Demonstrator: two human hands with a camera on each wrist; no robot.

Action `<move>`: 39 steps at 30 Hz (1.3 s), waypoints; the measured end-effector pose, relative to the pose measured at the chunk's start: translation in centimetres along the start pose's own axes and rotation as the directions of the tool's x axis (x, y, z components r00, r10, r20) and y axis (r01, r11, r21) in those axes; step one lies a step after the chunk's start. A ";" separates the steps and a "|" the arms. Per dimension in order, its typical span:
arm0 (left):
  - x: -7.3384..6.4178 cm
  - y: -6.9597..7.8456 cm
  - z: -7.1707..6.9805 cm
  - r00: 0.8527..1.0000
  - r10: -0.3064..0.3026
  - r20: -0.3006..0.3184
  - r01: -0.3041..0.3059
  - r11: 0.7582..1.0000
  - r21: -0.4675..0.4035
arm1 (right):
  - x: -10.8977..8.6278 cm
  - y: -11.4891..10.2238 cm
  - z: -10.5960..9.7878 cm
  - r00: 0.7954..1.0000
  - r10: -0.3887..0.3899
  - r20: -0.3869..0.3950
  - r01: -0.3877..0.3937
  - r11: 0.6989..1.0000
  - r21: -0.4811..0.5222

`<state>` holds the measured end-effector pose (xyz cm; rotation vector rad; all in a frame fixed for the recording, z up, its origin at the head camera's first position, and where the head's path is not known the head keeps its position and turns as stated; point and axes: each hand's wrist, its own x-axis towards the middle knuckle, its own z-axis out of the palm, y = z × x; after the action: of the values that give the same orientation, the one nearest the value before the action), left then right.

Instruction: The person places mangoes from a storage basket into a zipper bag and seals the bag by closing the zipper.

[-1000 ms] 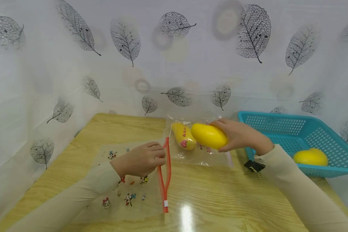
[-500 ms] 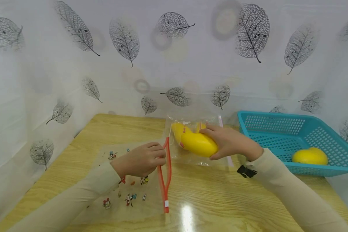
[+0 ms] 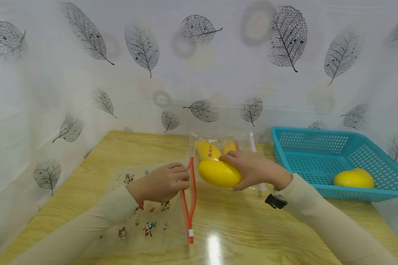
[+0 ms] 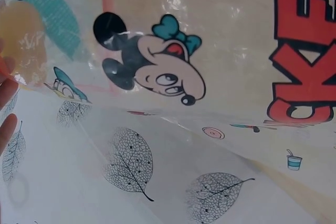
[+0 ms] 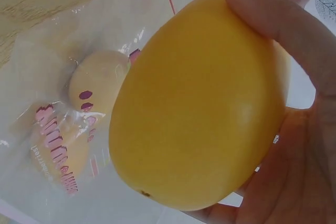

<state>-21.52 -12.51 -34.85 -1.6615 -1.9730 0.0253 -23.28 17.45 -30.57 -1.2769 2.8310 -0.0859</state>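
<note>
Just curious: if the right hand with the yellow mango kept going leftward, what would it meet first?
Probably the red zip mouth of the cartoon bag that the left hand holds open; depth is unclear.

Curtained tabletop (image 3: 238, 224) recording booth

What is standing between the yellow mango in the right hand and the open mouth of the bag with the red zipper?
Nothing visible. The right hand holds the mango just right of the red zipper, which the left hand holds open. The sealed bag lies behind the mango, out of the way.
</note>
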 end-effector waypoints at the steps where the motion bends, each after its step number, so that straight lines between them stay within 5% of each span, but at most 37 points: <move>1: 0.0 0.0 0.0 1.000 0.001 -0.003 -0.001 1.000 0.001 | 0.0 -0.1 0.0 1.000 -0.002 0.001 0.002 1.000 0.000; 39: 0.1 0.0 -0.6 0.999 -0.028 0.029 0.028 1.000 0.001 | 2.2 -3.0 2.1 0.993 -0.118 0.015 0.118 0.992 -0.047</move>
<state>-21.25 -12.62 -34.37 -1.6415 -2.0172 0.0394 -22.39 13.69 -32.50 -1.4487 2.7614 -0.0131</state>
